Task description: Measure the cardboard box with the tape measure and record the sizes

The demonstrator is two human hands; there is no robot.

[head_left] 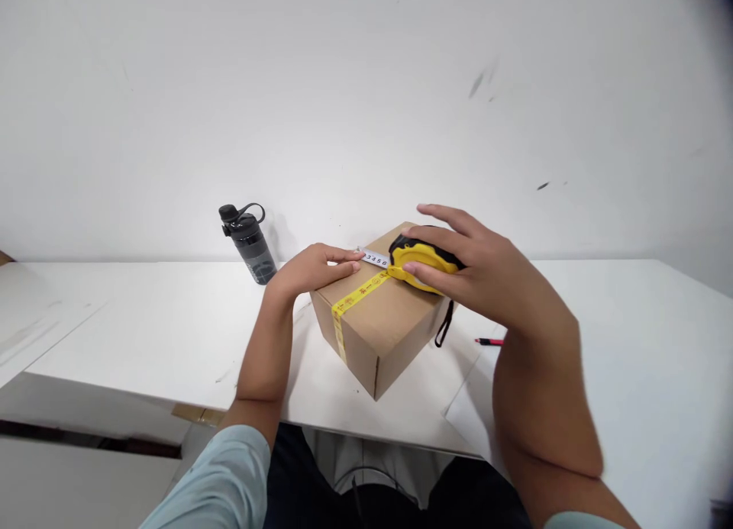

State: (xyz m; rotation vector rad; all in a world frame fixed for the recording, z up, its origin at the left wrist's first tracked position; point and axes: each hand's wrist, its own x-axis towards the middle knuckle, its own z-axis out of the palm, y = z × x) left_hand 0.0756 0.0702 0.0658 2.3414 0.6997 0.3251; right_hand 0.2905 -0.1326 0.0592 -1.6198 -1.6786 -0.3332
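Note:
A brown cardboard box (395, 308) with a strip of yellow printed tape (360, 294) across it sits on the white table. My right hand (469, 262) grips a yellow and black tape measure (424, 263) on the box's top. A short length of its white blade (375, 259) is drawn out to the left, with numbers showing. At the blade's end, my left hand (321, 271) pinches or presses the tip between thumb and fingers, over the box's left edge. A dark wrist strap (443, 324) hangs from the tape measure beside the box.
Left of the box, a dark water bottle (250, 245) with a carry loop stands near the wall. A red and black pen (489, 341) lies on the right, partly behind my right forearm. White paper (475, 407) lies near the table's front edge.

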